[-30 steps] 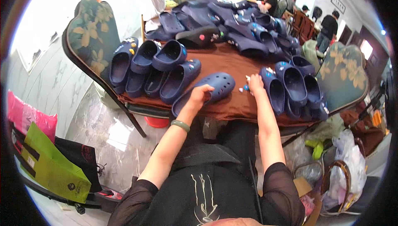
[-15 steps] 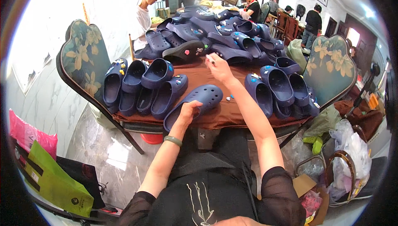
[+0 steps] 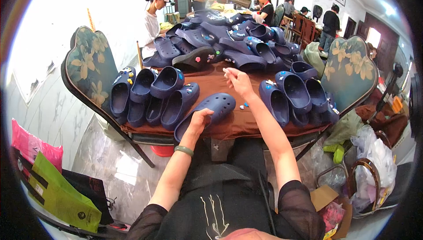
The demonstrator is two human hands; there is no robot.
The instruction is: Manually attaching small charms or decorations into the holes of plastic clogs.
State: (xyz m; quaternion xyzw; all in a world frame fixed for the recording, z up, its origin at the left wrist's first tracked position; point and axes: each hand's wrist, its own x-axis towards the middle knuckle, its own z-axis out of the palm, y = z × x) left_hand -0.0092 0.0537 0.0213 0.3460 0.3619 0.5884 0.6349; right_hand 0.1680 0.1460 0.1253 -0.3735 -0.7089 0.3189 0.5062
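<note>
Clog of plain dark blue foam (image 3: 224,103), pierced with round holes across its toe, lies slantwise at the near edge of the brown cloth-covered worktop (image 3: 213,81), toe pointing away and to the right. The bare left hand (image 3: 200,119), with a smooth green bangle (image 3: 184,150) at the wrist, closes around the clog's side, thumb on top. The bare right hand (image 3: 239,83) hangs above the cloth beyond the toe, its fingertips pinched narrow on a small pale piece (image 3: 226,70), too small to identify. Near the toe, between it and the right-hand clogs, lie tiny blue and white charms (image 3: 243,106). Dark blue clogs bearing coloured charms stand close together in a left cluster (image 3: 178,103) and a right cluster (image 3: 294,91), some resting on others. Toward the far end spreads a large jumbled heap of dark blue clogs (image 3: 211,35). Chairs with flower-patterned backs flank the worktop, one on the left (image 3: 90,70), one on the right (image 3: 350,70).
</note>
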